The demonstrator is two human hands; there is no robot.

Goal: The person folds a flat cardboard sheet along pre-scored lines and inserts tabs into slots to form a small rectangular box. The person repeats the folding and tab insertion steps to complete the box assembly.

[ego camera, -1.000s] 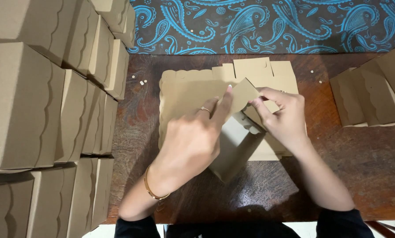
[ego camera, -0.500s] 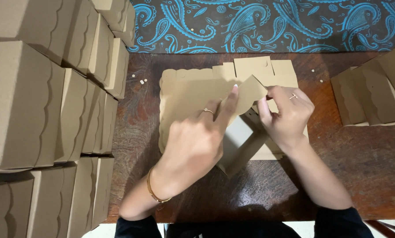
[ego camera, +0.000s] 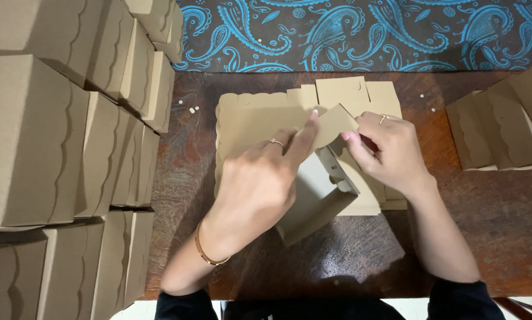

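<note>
A half-folded brown cardboard box [ego camera: 316, 198] stands open on a dark wooden table [ego camera: 361, 261], on top of a stack of flat box blanks [ego camera: 251, 121] with scalloped edges. My left hand [ego camera: 260, 184] rests over the box's left side, its index finger stretched onto a flap [ego camera: 336, 121]. My right hand [ego camera: 390, 154] pinches the same flap and the box's upper right side from the right. Both hands wear a ring, and the left wrist carries a thin gold bracelet.
Finished brown boxes [ego camera: 46, 136] are stacked high along the left. More folded boxes [ego camera: 503, 127] lie at the right edge. A dark cloth with blue paisley pattern [ego camera: 349, 35] covers the far side. Small paper bits dot the table.
The box has been turned and opened wider. My right hand shifted up and right onto the flap, and my left index finger followed the flap upward.
</note>
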